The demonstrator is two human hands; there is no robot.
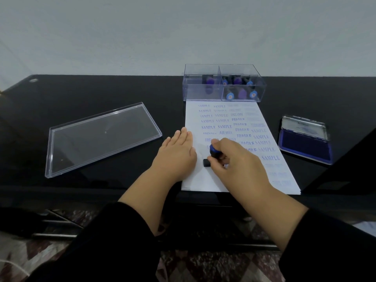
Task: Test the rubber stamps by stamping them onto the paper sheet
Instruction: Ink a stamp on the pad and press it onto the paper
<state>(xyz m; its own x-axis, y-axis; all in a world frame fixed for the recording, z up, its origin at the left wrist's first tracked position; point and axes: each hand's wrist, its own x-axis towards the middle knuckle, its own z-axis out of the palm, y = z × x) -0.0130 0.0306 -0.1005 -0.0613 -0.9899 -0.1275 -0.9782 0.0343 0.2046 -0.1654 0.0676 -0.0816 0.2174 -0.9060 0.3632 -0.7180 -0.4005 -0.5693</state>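
**Me:** While my right hand (230, 157) grips the rubber stamp (213, 154) by its blue knob, fingers curled round the handle, the black base sits down on the paper sheet (240, 180), just left of my knuckles. Stamp is small and light, I judge; rigid handle, soft rubber face underneath, which I can't see from here.

**Partner:** And the other hand?

**Me:** Left hand (177, 151) lies flat, fingers straight, palm pressing the sheet's left edge, partly on the black table (101, 92). Holds nothing. Paper is thin and would likely skid on that glossy top, so the pinning matters.

**Partner:** Best hold on the stamp?

**Me:** High on the knob, thumb and fingers round it, pushing straight down. A tilted press would probably print one end faint. Some marks up the page look pale already.

**Partner:** Where's the ink?

**Me:** Open ink pad (305, 145) well off to the right of my right hand, lid tipped back. Clear stamp box (223, 86) stands beyond my fingertips, touching the top edge of the sheet, more stamps inside both compartments. Its clear lid (101, 137) lies left of my left hand.

**Partner:** Room left?

**Me:** Bare paper near my wrists, lower left. The rest is rows of SAMPLE, FRAGILE, AIR MAIL.
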